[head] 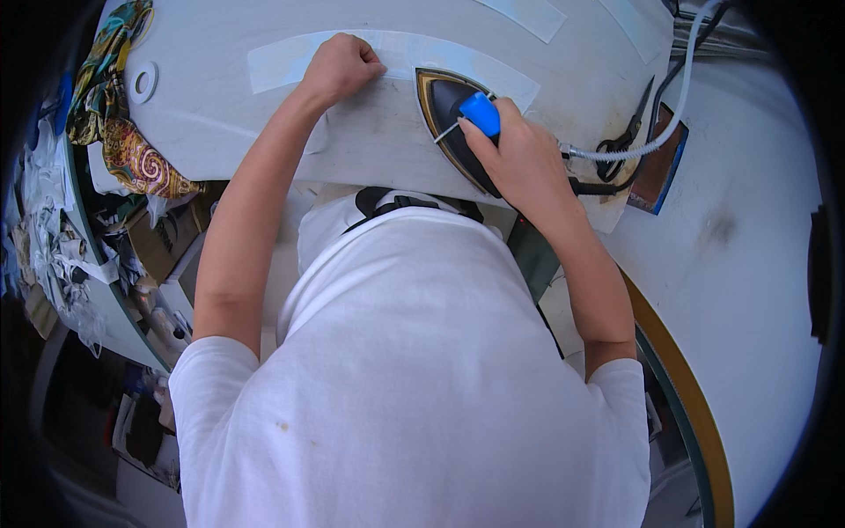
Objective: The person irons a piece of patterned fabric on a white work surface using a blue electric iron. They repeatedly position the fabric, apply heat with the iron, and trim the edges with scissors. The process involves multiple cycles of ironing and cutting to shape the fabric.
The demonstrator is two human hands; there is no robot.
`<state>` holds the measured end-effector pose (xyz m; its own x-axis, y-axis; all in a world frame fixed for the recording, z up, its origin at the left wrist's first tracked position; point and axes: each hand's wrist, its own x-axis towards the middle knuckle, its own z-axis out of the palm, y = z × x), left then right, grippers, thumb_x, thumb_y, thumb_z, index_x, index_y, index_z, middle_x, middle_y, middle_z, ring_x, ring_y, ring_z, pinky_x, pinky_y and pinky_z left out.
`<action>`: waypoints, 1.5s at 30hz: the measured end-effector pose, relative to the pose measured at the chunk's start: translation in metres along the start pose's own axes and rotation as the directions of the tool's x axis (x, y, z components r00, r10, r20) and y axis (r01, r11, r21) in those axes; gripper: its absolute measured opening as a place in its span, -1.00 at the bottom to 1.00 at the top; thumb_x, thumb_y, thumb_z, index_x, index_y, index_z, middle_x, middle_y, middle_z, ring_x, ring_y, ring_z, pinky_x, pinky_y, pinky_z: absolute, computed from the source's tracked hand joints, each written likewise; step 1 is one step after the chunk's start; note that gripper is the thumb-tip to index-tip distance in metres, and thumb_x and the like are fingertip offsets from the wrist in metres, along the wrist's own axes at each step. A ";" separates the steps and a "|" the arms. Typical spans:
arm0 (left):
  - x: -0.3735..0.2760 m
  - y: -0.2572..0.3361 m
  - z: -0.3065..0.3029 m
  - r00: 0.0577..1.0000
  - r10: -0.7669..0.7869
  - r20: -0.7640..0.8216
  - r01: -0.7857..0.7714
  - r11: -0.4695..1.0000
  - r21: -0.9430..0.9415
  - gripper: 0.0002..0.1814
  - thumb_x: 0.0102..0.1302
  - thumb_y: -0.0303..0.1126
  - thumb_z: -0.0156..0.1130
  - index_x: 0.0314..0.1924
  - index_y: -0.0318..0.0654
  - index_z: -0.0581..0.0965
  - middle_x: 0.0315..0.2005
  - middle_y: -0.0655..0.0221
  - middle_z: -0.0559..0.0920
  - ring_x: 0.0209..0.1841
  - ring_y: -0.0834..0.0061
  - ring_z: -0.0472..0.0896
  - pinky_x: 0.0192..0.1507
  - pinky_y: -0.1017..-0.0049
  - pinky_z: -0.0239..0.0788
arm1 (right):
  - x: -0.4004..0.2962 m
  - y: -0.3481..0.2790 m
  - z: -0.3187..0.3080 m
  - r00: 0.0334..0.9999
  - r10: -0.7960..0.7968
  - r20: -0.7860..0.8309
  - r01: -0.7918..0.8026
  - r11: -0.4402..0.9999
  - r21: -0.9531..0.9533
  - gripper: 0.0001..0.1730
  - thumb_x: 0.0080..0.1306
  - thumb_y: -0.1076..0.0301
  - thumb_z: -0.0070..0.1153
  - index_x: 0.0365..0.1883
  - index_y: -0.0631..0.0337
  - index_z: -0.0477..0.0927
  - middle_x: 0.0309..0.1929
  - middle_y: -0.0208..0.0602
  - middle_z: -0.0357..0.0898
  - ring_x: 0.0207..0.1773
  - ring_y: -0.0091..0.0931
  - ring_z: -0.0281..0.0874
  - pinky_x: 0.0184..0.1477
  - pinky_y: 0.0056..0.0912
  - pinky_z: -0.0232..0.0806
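A long, pale, slightly curved strip (pixel 280 63), probably fabric or interfacing, lies across the pale-covered work table (pixel 218 72). My left hand (pixel 343 69) rests over its left half with fingers curled in. Whether the fingertips pinch the strip is hidden. My right hand (pixel 528 148) grips the blue handle of a steam iron (pixel 452 96) with a dark body. The iron's tip points up and left, at the strip's lower edge to the right of my left hand. A pale ribbed hose (pixel 620 155) and a dark cord run off the iron's rear.
Black-handled scissors (pixel 620 142) and a brown, blue-edged block (pixel 663 165) lie right of the iron. A roll of white tape (pixel 143 82) and patterned cloth (pixel 142 155) sit left. More pale strips (pixel 528 16) lie farther back. Shelves of clutter (pixel 152 257) stand at lower left.
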<state>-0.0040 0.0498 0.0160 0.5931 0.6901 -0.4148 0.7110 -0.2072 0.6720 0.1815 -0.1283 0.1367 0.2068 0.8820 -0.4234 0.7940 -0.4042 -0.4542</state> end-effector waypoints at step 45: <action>-0.050 -0.100 -0.079 0.961 -0.156 -0.228 0.141 0.987 -0.080 -0.78 0.19 -0.32 0.36 -0.35 -0.39 0.67 -0.62 0.39 0.59 -0.53 0.58 0.48 -0.38 0.48 0.36 | 0.037 -0.060 0.021 0.993 -0.066 0.094 0.078 0.988 -0.134 -0.53 0.39 0.04 0.10 -0.17 0.39 0.50 -0.49 0.15 0.61 -0.38 0.01 0.63 -0.26 0.00 0.46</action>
<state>-0.1347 0.0908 0.0185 0.3735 0.8535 -0.3635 0.7549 -0.0519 0.6538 0.1297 -0.0761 0.1320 0.0992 0.8799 -0.4647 0.8770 -0.2979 -0.3771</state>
